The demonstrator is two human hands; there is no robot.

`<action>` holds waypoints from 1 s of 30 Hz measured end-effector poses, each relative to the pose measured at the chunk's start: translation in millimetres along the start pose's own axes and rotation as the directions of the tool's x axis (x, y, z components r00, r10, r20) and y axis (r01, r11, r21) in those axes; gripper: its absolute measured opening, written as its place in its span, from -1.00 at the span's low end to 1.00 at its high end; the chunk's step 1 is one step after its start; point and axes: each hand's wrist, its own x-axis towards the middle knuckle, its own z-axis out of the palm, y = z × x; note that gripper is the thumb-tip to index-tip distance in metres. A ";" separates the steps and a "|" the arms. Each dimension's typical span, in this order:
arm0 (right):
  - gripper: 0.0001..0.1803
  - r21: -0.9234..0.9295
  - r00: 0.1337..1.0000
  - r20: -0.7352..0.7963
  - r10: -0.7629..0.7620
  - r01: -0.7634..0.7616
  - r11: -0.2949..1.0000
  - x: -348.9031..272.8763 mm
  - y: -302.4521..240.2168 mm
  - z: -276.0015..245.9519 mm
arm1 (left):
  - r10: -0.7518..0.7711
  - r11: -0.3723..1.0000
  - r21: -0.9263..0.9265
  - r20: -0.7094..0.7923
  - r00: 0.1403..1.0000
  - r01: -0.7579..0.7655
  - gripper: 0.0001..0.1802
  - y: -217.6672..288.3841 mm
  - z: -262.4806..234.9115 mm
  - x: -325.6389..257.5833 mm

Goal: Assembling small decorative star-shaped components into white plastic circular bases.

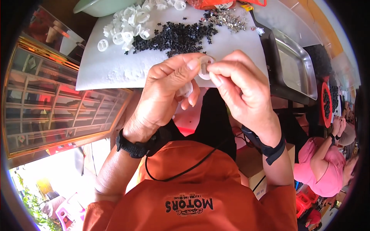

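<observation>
My left hand and my right hand meet over the near edge of a white board. Together they pinch a small white plastic ring part between thumbs and forefingers. A second white plastic part is tucked under the fingers of my left hand. On the board beyond lie a heap of white plastic ring parts, a spread of small black pieces and a pile of small shiny metal pieces.
A steel tray sits on a dark surface to the right. A pale green bowl stands at the far left of the board. A person in a pink top sits at the lower right beside a red tray of black pieces.
</observation>
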 end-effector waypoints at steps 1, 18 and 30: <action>-0.88 -0.001 1.000 0.000 -0.003 0.003 1.000 -0.7 -2.0 0.6 | 0.003 1.000 0.000 0.001 1.000 -0.003 -0.63 0.8 0.1 -0.5; -0.82 0.099 0.991 -0.070 0.114 -0.107 0.989 -2.6 -11.3 5.3 | 0.060 0.995 0.081 -0.015 0.998 -0.059 -0.67 0.1 3.0 -10.2; -0.88 0.079 0.987 -0.138 0.087 -0.076 0.994 -6.9 -9.0 21.3 | 0.278 0.894 0.393 -0.111 0.954 -0.215 -0.69 -10.8 12.7 -23.4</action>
